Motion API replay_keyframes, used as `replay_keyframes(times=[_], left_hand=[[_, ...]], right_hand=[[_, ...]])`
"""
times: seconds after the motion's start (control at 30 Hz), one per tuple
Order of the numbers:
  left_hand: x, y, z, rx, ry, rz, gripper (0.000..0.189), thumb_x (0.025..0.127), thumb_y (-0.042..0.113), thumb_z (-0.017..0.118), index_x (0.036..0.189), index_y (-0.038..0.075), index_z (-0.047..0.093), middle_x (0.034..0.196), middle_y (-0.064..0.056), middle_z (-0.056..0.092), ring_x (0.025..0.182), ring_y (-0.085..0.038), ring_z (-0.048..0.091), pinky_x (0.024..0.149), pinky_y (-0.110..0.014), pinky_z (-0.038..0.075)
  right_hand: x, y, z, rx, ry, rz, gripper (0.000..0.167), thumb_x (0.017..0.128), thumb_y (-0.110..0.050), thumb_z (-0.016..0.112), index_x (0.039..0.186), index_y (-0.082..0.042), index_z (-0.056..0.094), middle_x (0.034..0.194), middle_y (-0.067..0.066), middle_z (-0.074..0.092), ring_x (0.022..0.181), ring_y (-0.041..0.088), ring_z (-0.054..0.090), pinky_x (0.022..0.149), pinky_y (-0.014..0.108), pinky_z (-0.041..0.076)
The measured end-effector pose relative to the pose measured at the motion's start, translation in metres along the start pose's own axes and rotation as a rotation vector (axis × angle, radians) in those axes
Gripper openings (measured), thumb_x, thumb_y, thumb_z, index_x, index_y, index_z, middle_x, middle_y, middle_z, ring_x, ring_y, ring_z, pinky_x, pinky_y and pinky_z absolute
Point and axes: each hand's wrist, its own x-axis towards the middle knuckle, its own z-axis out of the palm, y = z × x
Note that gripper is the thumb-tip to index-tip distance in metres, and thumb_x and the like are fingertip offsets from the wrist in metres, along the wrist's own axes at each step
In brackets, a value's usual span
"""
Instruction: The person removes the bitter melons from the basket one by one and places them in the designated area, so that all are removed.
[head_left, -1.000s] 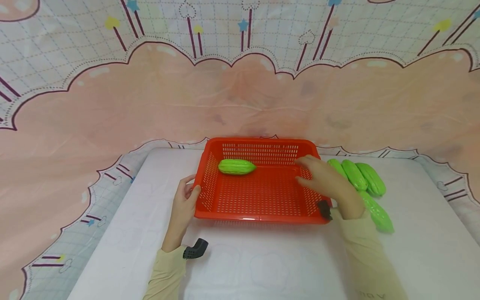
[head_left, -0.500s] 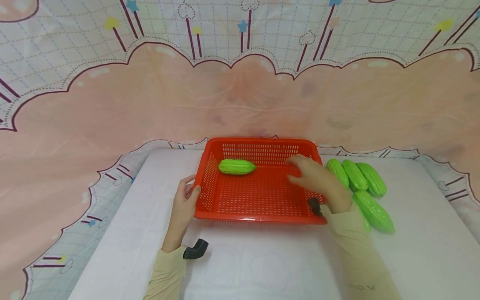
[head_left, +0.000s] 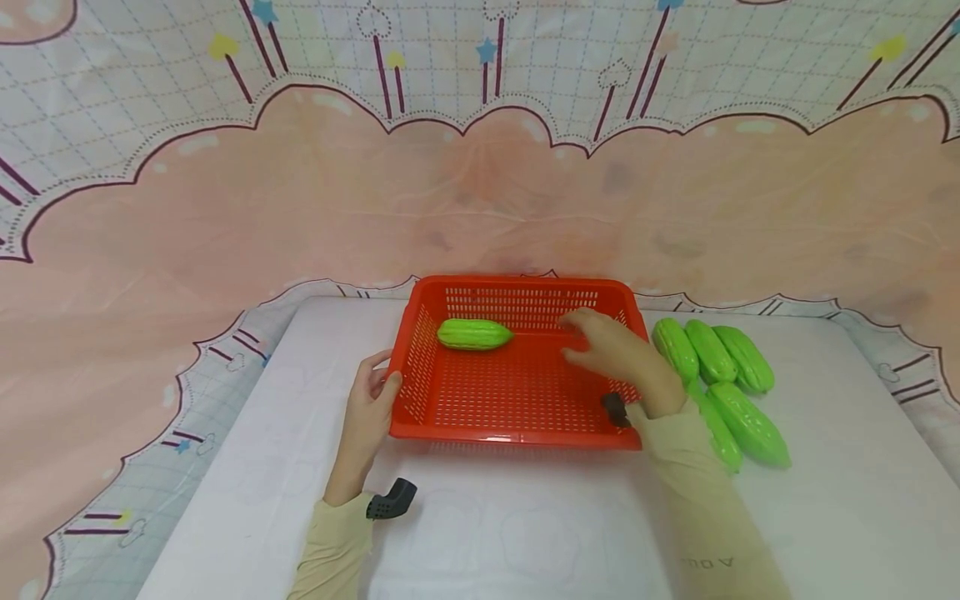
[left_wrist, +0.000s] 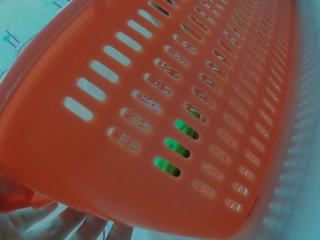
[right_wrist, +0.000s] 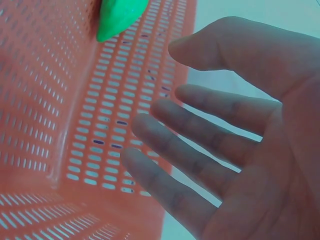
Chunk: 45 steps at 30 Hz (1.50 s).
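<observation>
A red perforated plastic basket [head_left: 517, 400] stands on the table, with one green ridged bitter melon [head_left: 475, 334] lying near its back left corner. My left hand [head_left: 369, 408] grips the basket's left side, thumb at the rim and fingers outside below it. In the left wrist view, green from the bitter melon [left_wrist: 177, 148] shows through the slots of the basket wall [left_wrist: 125, 175]. Over the right part of the basket hovers my right hand [head_left: 611, 346], holding nothing. The right wrist view shows its fingers [right_wrist: 175, 180] spread and relaxed, with the bitter melon's tip [right_wrist: 117, 20] beyond them.
Several more bitter melons [head_left: 750, 423] lie on the white tabletop [head_left: 510, 533], right of the basket and close to my right forearm. A patterned cloth [head_left: 480, 208] hangs behind the table's back edge.
My right hand has moved left, farther over the basket, and its forearm uncovers more of the bitter melons on the right. My left hand and the basket stay in place.
</observation>
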Motion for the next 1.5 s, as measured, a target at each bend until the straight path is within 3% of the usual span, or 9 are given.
replay_keyframes(times=[0.43,0.77,1.0,1.23,1.5], left_hand=[[-0.002,-0.001,0.0,-0.003,0.006,0.004,0.044,0.105,0.018,0.048,0.147,0.009,0.037,0.13,-0.023,0.057,0.112,-0.033,0.059,0.092,-0.032,0.056],[-0.002,0.0,0.002,-0.005,0.007,0.016,0.045,0.105,0.018,0.049,0.147,0.009,0.038,0.129,-0.023,0.057,0.111,-0.033,0.059,0.091,-0.03,0.057],[-0.001,-0.001,0.002,-0.001,0.007,0.008,0.045,0.105,0.02,0.049,0.147,0.009,0.037,0.131,-0.023,0.056,0.114,-0.034,0.059,0.097,-0.038,0.054],[0.002,-0.005,0.002,-0.035,0.002,0.032,0.045,0.104,0.015,0.051,0.146,0.007,0.038,0.129,-0.024,0.057,0.112,-0.034,0.059,0.083,-0.018,0.054],[0.001,-0.004,0.001,-0.013,0.002,0.032,0.045,0.104,0.019,0.05,0.147,0.007,0.038,0.129,-0.024,0.057,0.112,-0.034,0.059,0.084,-0.018,0.053]], right_hand=[[0.014,-0.004,0.008,0.026,-0.005,-0.019,0.049,0.092,-0.012,0.067,0.136,0.005,0.052,0.132,0.021,0.059,0.124,0.036,0.054,0.108,0.051,0.043],[0.026,-0.003,0.012,0.105,-0.02,-0.026,0.049,0.092,-0.01,0.067,0.136,0.006,0.051,0.134,0.022,0.058,0.124,0.036,0.053,0.108,0.05,0.044],[0.034,-0.006,0.016,0.127,-0.025,-0.014,0.051,0.092,-0.01,0.068,0.138,0.003,0.051,0.137,0.019,0.057,0.128,0.033,0.052,0.11,0.049,0.042],[0.044,-0.009,0.019,0.114,-0.031,-0.05,0.051,0.092,-0.01,0.067,0.138,0.005,0.05,0.137,0.021,0.056,0.129,0.034,0.051,0.112,0.048,0.04],[0.06,-0.017,0.026,0.137,-0.044,-0.102,0.05,0.093,-0.01,0.066,0.137,0.007,0.051,0.137,0.021,0.056,0.129,0.034,0.052,0.111,0.046,0.041]])
